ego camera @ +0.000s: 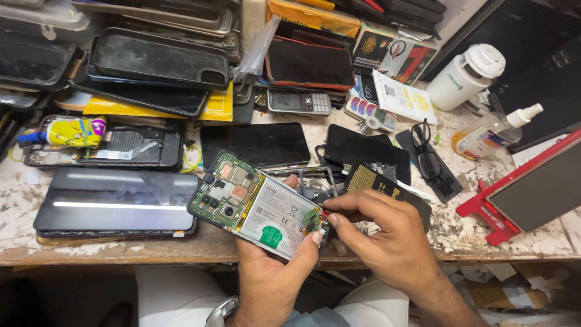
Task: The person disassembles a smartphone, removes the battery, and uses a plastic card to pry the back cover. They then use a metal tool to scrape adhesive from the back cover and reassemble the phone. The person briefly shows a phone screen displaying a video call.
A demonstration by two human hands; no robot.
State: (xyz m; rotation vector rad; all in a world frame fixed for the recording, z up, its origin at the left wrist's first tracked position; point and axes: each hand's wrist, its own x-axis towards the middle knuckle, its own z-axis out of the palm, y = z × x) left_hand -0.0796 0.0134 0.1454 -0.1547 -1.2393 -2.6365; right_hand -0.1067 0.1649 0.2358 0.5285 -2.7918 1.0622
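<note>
Opened phone [257, 206], back cover off, cradled from beneath in the curled left hand [275, 266]; right hand [387, 233], fingers pinched shut on a small red-tipped tool [324, 214], touches its lower end.

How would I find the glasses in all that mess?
Start at the white jar at the bench's far right. Come down and left to the thin black case. The black-framed glasses lie folded on it, the only thing with two clear lenses.
</note>
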